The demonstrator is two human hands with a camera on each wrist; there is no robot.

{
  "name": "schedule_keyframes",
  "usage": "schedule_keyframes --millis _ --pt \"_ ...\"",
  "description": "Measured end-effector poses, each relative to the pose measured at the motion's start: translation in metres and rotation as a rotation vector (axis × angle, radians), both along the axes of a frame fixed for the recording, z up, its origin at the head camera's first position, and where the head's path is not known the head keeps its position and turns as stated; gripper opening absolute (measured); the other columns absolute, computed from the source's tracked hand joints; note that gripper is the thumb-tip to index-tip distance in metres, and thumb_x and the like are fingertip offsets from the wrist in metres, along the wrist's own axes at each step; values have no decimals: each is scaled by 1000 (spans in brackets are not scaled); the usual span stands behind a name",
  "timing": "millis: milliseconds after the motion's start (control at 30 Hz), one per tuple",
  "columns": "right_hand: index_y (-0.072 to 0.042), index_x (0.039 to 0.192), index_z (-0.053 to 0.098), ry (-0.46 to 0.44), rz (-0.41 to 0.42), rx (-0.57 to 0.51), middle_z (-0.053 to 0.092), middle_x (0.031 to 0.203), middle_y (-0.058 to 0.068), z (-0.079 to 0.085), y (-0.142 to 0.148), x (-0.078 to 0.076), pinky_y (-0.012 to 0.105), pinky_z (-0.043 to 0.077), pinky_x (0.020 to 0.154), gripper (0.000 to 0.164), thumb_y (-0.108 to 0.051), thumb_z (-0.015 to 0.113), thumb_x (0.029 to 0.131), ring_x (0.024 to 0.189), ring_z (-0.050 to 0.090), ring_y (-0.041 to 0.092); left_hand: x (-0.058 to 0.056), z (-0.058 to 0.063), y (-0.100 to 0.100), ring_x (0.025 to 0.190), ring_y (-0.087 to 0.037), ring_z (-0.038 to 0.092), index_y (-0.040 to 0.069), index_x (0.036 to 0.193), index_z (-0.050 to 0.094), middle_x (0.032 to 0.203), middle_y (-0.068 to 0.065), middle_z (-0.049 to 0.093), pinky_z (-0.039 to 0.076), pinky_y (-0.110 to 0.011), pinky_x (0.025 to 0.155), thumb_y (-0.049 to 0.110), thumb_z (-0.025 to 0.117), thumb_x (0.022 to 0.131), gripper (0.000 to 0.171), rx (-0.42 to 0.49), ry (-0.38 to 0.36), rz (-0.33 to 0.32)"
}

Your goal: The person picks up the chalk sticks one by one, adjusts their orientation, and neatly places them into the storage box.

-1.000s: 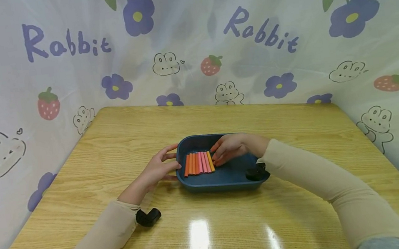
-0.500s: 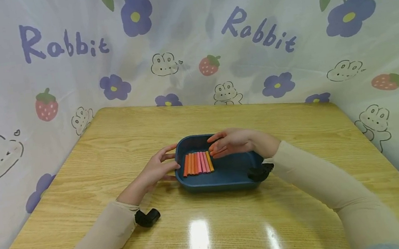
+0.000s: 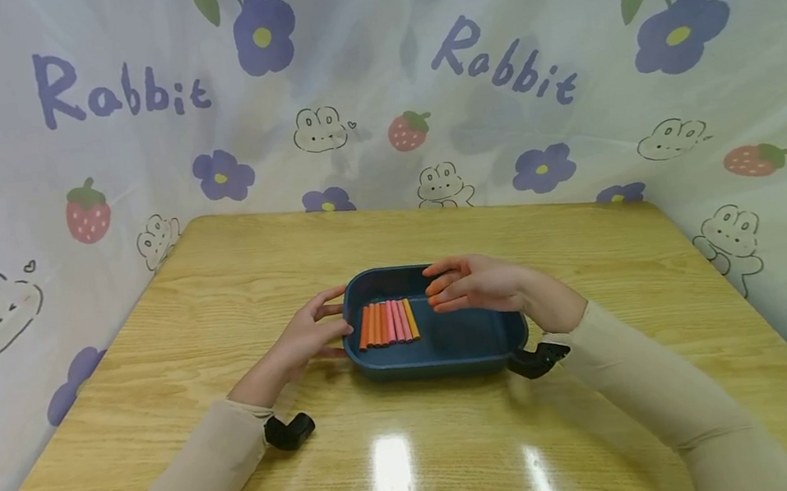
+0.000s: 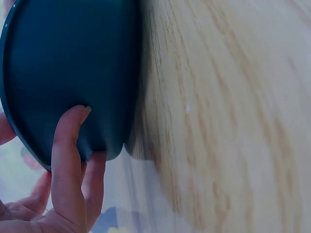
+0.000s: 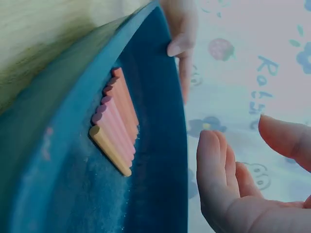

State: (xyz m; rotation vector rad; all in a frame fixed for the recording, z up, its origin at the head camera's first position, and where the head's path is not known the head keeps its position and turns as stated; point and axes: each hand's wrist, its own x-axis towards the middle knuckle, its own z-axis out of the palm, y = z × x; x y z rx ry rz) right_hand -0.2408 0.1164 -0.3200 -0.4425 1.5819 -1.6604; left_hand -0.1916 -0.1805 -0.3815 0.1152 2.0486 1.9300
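Observation:
A dark blue oblong tray [image 3: 445, 352] stands on the wooden table. Inside, at its left end, several short round coloured sticks [image 3: 386, 323] lie side by side, orange at left, then pink, with a yellow one at right; in the right wrist view the yellow stick [image 5: 111, 151] lies closest. My left hand [image 3: 308, 335] holds the tray's left end, its fingers spread around the outer wall; the left wrist view shows fingertips against that wall [image 4: 73, 63]. Above the tray's right back part hovers my right hand [image 3: 481, 284], fingers apart and holding nothing.
The light wooden table [image 3: 253, 256] extends around the tray on all sides. Behind it hangs a pale curtain [image 3: 353, 52] printed with rabbits, flowers and strawberries. A black wrist mount [image 3: 289, 432] sits on the left sleeve, another mount [image 3: 539, 359] on the right one.
My right hand has lifted off from beside the yellow stick and moved right. The sticks and the tray stay put, and my left hand keeps its place on the tray's end.

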Motion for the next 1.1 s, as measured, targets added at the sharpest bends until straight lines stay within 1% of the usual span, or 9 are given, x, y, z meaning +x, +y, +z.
schedule_keyframes --millis 133,200,300,433,633,767,867,1000,1100 --pt "9 139 21 26 -76 -25 55 104 9 -2 9 7 46 36 101 51 9 42 93 99 57 22 0 1 -1 104 -40 55 11 147 25 137 -27 34 54 -44 72 0 54 89 66 1 0 -3" --pt "9 140 21 27 -130 -41 56 102 8 -3 15 10 45 37 100 51 8 42 93 98 58 22 -1 0 -1 104 -39 55 10 147 25 137 -27 34 54 -44 72 0 54 89 66 0 2 -3" --pt "9 138 24 42 -204 -67 57 100 7 -7 24 13 41 42 96 49 7 44 93 95 60 20 -2 0 -1 104 -39 55 10 147 25 137 -26 33 54 -44 71 0 54 89 65 2 4 -2" --pt "9 138 25 62 -291 -91 55 102 8 -12 36 16 37 45 93 49 5 45 93 96 60 21 -4 -2 -3 104 -38 55 11 147 25 138 -26 33 54 -45 72 1 54 89 65 -4 3 2" --pt "8 136 29 0 -403 -185 58 98 9 -18 49 20 35 47 90 45 6 45 93 92 60 21 -5 -4 -7 103 -37 56 11 148 24 139 -26 32 53 -46 74 2 54 90 66 -4 -1 5" --pt "4 129 36 -21 -463 -255 60 94 8 -19 58 22 31 49 86 37 6 44 94 87 61 20 -6 -3 -8 106 -38 54 11 148 24 140 -26 32 53 -46 75 1 54 90 66 10 -3 3" --pt "-1 119 45 -37 -513 -298 62 91 9 -20 64 23 30 51 83 26 6 42 94 84 62 20 -7 -2 -7 112 -41 50 11 148 24 140 -25 32 52 -46 76 4 55 91 65 26 -10 7" --pt "-7 107 53 -42 -601 -320 61 87 8 -24 72 22 28 51 81 19 1 41 95 79 62 19 -6 -2 -9 120 -43 43 7 148 23 141 -27 32 51 -48 80 13 53 94 62 37 -6 29" --pt "-9 105 55 -9 -670 -322 61 85 7 -28 77 22 27 52 79 17 -2 41 97 77 61 18 -4 -1 -13 124 -43 37 3 147 22 141 -28 31 48 -49 85 23 51 97 62 21 21 61"
